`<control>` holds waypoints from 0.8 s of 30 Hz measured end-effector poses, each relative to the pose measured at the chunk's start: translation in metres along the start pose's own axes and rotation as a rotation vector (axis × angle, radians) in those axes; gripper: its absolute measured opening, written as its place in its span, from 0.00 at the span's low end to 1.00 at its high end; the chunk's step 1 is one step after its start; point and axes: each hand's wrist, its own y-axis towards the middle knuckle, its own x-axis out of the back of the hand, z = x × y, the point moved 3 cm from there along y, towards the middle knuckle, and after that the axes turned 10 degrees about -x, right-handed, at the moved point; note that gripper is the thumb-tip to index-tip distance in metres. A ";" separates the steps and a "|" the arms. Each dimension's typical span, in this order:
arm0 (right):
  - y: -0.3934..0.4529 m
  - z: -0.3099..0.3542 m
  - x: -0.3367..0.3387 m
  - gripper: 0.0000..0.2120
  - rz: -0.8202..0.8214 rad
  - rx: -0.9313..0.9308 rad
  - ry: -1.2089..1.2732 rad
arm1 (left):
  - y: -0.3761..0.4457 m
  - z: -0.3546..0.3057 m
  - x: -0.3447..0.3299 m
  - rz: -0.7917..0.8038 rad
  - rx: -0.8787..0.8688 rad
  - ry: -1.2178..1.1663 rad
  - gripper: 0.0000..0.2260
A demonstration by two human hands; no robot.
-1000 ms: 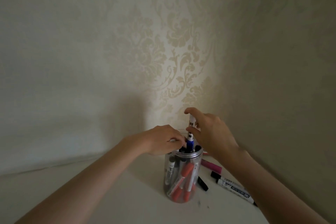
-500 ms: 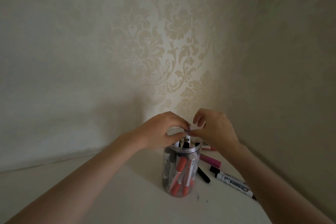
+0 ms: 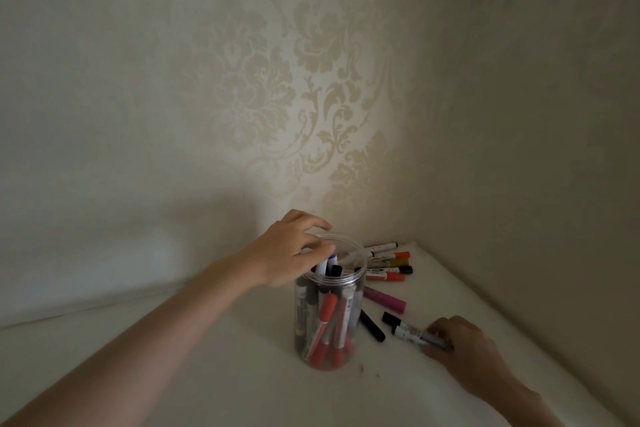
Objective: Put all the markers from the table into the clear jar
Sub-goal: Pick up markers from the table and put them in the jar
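White table (image 3: 207,374): marker-filled clear jar (image 3: 329,319) gripped by left hand (image 3: 291,253); right hand (image 3: 464,343) pinches marker (image 3: 412,334).

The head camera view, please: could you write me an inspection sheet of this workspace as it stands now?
Surface: white table, dimly lit.
Job's things: clear jar upright, open, holding many markers; pink marker, black marker and a cluster of markers lie on the table.
Clutter: nothing seen.
Hands: left hand at the jar's rim; right hand grips a white marker.
Cables: nothing seen.
Surroundings: patterned wallpaper, room corner.
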 end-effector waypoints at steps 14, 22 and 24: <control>-0.020 -0.004 -0.013 0.17 0.085 0.068 -0.123 | 0.003 -0.003 0.011 0.031 0.042 -0.030 0.14; -0.026 0.022 0.031 0.05 0.037 0.026 0.060 | -0.002 -0.003 0.011 -0.164 -0.012 -0.138 0.08; -0.017 0.046 0.080 0.07 -0.041 0.072 0.255 | -0.004 -0.002 0.018 -0.210 -0.006 -0.214 0.07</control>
